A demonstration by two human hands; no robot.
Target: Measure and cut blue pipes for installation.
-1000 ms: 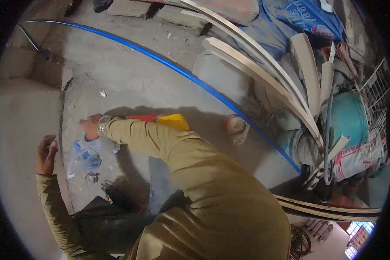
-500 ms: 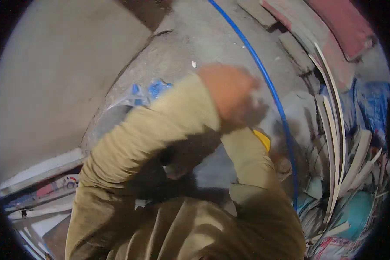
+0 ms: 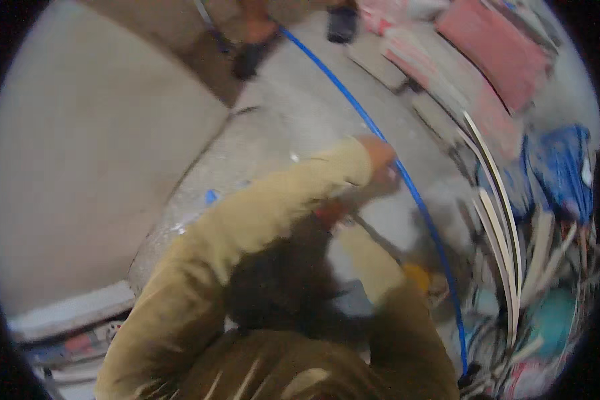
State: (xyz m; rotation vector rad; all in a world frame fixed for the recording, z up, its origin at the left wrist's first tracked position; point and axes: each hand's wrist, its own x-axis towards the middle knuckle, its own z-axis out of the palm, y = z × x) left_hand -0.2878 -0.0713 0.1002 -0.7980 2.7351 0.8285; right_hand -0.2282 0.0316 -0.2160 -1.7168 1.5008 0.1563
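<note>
The picture is smeared by motion. My left arm in an olive sleeve reaches up across the concrete floor (image 3: 293, 113). My left hand (image 3: 379, 162) is beside a long blue pipe (image 3: 425, 212), with something pale and shiny at its fingers; the grip is too blurred to read. My right forearm (image 3: 373, 267) runs up under the left arm, and its hand is hidden there beside a small red object (image 3: 329, 213). A yellow object (image 3: 417, 275) lies by the right sleeve.
A plastered wall (image 3: 80, 167) fills the left. Pink bricks (image 3: 497, 47), curved white strips (image 3: 503, 207), a blue sack (image 3: 560, 167) and teal clutter (image 3: 553, 320) crowd the right. Two dark shoe-like shapes (image 3: 253, 50) are at the top. Boards (image 3: 67, 313) lie at the lower left.
The view has swung from the floor patch toward the wall. My left arm has risen across the frame, and its hand now lies by the blue pipe.
</note>
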